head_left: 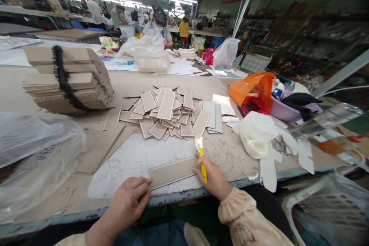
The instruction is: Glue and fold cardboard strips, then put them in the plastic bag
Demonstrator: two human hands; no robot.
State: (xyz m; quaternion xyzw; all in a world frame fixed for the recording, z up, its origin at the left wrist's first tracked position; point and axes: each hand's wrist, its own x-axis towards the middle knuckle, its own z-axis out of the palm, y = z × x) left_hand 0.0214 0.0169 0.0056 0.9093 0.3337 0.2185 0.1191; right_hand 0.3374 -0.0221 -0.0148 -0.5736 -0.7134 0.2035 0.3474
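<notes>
Head-worn view, facing forward and down, above nearby worktable (221,150)

Hands, two, bare: left hand (129,198), right hand (213,175); full set of digits not countable on either. Right sleeve (250,219): long, pale peach-cream, soft matte cloth; loose, puffed forearm; gathered cuff (227,203) with puckered edge at wrist; faint brownish printed motif on forearm, design unreadable. Left sleeve (72,240): similar pale cream, small portion only, at near edge. Lower garment (152,234): muted blue-teal, creased, partly shadowed; type indeterminate.
</notes>
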